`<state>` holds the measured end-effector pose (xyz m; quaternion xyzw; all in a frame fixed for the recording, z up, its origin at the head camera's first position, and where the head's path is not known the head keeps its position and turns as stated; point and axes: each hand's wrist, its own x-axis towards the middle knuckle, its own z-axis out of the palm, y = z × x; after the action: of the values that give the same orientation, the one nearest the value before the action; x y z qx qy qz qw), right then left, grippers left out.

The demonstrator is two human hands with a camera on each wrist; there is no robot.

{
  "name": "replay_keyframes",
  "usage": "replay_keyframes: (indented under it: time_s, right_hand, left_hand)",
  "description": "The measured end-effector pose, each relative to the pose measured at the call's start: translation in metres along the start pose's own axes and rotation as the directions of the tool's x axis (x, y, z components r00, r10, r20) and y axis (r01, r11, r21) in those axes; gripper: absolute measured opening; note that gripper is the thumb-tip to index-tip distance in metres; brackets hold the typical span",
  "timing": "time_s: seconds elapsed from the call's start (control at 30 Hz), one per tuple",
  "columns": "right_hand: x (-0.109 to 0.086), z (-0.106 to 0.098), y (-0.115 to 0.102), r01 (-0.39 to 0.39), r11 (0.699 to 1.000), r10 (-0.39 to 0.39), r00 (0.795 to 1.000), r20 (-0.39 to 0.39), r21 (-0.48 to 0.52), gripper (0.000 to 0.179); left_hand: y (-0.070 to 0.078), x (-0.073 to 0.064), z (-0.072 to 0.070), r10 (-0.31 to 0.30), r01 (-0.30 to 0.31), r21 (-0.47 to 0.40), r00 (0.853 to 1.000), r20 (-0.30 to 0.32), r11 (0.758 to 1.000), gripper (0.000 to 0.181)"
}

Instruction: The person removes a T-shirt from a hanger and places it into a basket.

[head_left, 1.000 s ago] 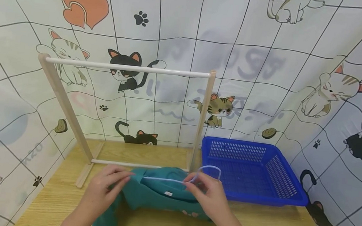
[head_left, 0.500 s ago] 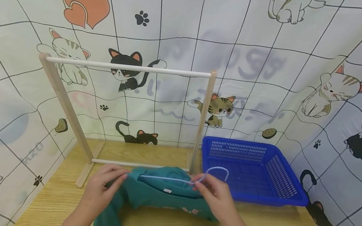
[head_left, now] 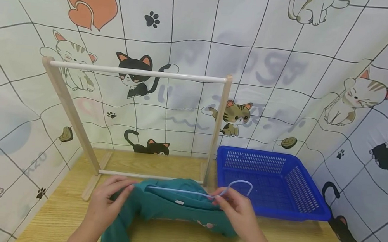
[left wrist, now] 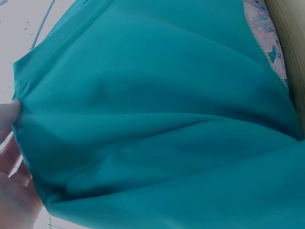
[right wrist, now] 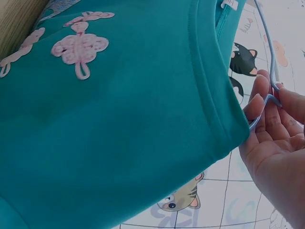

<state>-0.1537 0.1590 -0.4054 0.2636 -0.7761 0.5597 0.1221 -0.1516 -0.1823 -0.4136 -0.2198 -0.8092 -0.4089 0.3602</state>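
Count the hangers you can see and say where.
1: the blue hanger, partly inside the green shirt at its neck opening, with the right hand holding it near its hook. The shirt may hide others.

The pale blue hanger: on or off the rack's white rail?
Off: the right hand pinches the hanger near its hook, which curves clear of the rail.

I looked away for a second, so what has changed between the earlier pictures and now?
The right hand shifted right, and the hook of the blue hanger went with it. The left hand edged slightly left. The right end of the green garment spread rightward. Both hands kept their holds; the rack and basket stayed put.
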Motion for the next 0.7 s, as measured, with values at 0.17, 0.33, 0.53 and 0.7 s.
replay_keyframes:
  time_s: [0.17, 0.33, 0.53, 0.7]
  right_hand:
    - [-0.003, -0.004, 0.003, 0.008, 1.0, -0.008, 1.0, 0.003, -0.009, 0.016]
    - [-0.004, -0.007, 0.003, -0.003, 1.0, 0.003, 1.0, 0.002, 0.0, 0.016]
    - [-0.006, -0.011, 0.004, 0.012, 1.0, -0.012, 1.0, -0.011, -0.009, 0.017]
    - [-0.007, -0.015, 0.009, 0.069, 0.998, -0.068, 0.997, -0.043, 0.006, 0.02]
  left_hand:
    - [0.001, -0.001, 0.001, 0.007, -0.007, -0.005, 1.0, -0.028, 1.0, 0.03]
    - [0.002, -0.001, 0.002, -0.014, 0.014, -0.008, 1.0, -0.028, 1.0, 0.028]
    - [0.003, -0.002, 0.001, -0.042, 0.041, -0.037, 0.998, -0.046, 0.999, 0.025]
    - [0.0, -0.003, -0.002, -0.091, 0.088, -0.045, 0.993, -0.076, 0.995, 0.02]
